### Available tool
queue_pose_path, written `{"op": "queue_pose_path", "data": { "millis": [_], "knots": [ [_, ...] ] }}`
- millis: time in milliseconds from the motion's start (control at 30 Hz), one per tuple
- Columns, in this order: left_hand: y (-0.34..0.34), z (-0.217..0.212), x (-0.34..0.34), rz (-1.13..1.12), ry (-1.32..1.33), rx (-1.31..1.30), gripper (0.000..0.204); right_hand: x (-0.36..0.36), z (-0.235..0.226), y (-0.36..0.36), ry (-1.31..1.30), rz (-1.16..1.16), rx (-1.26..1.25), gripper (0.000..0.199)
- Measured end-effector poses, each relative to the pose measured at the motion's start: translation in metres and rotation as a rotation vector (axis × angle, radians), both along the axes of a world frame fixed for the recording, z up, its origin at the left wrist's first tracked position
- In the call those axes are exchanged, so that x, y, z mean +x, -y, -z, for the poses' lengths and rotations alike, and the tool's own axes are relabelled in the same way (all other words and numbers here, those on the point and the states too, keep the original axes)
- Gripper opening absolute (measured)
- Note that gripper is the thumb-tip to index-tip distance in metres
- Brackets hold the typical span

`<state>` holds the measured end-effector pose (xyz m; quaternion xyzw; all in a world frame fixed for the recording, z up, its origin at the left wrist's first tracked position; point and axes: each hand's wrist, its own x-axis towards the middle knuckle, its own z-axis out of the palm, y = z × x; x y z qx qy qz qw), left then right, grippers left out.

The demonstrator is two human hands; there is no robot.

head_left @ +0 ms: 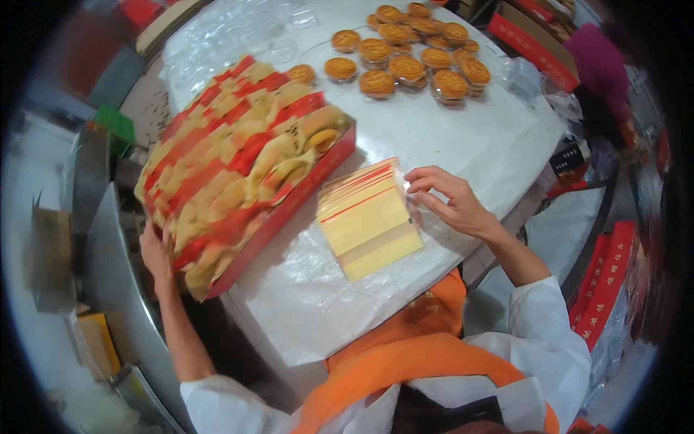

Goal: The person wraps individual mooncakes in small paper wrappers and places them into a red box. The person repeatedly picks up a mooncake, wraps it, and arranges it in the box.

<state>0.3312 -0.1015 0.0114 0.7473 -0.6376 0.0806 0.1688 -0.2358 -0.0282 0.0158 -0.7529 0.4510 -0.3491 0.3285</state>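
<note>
At the left of the table is a shallow red box (280,211), tilted and heaped with rows of beige and red wrapped packets (210,163). My left hand (156,252) grips its near left side, the fingertips partly hidden behind it. A fanned stack of pale yellow wrappers (372,224) with red stripes lies right of the box. My right hand (454,204) is at the stack's right edge, fingers apart and loosely bent, close to the clear film there. I cannot tell whether its fingertips touch the film.
Round golden mooncakes (407,69) in clear trays sit at the far side of the white-covered table (303,318). Empty clear plastic trays (246,32) lie at the far left. A metal cabinet (119,253) stands at my left. Another person in purple (600,69) is at the far right.
</note>
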Motion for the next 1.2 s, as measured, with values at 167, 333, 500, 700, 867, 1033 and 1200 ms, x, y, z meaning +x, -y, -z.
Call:
{"op": "queue_pose_path", "data": {
  "millis": [167, 333, 500, 700, 867, 1033, 1200],
  "knots": [
    [0.006, 0.013, 0.026, 0.063, 0.081, 0.133, 0.024, -0.045, 0.024, 0.028, -0.227, 0.140, -0.188, 0.019],
    [0.028, 0.025, 0.041, 0.116, 0.220, 0.033, 0.030, -0.108, 0.031, 0.099, -0.533, 0.460, -0.453, 0.025],
    [0.011, 0.011, 0.040, 0.091, -0.531, 0.056, 0.030, -0.142, 0.041, 0.144, -0.771, 0.485, -0.509, 0.022],
    [-0.066, -0.043, -0.031, 0.008, -0.436, -0.552, 0.027, -0.151, 0.059, 0.156, -0.771, 0.429, -0.753, 0.025],
    [-0.102, -0.044, -0.127, 0.304, -0.436, -0.679, 0.019, -0.148, 0.063, 0.160, -0.843, 0.487, -0.660, 0.022],
    [-0.122, -0.025, -0.197, 0.548, -0.559, -0.527, 0.019, -0.148, 0.067, 0.161, -0.815, 0.479, -0.675, 0.020],
    [-0.145, -0.016, -0.243, 0.548, -0.602, -0.367, 0.017, -0.156, 0.080, 0.165, -0.653, 0.495, -0.685, 0.015]
  ]
}}
